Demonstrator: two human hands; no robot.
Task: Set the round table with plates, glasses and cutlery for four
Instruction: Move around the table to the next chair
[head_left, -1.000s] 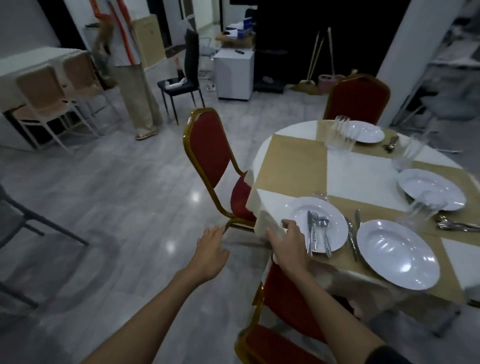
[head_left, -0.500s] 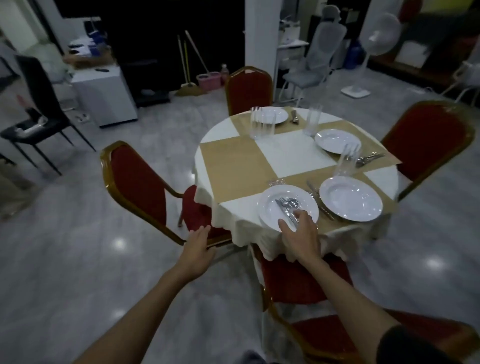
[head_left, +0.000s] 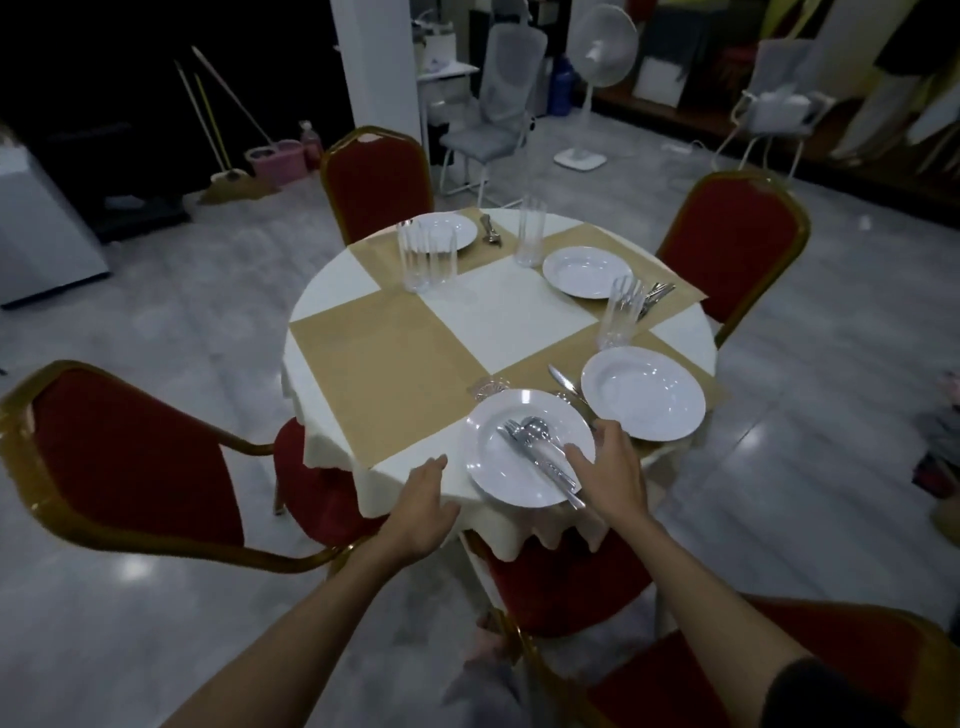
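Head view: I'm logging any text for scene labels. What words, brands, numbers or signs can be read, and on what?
None can be read.
Small blue mark on the white container behind the pillar: too blurred to read.
Plates, glasses, cutlery, tablecloth and fan: no visible lettering.

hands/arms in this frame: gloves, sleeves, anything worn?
No gloves, rings or watch visible. Left hand and right hand are bare, as are both forearms. A dark sleeve shows only on the right upper arm, at the frame's bottom edge.
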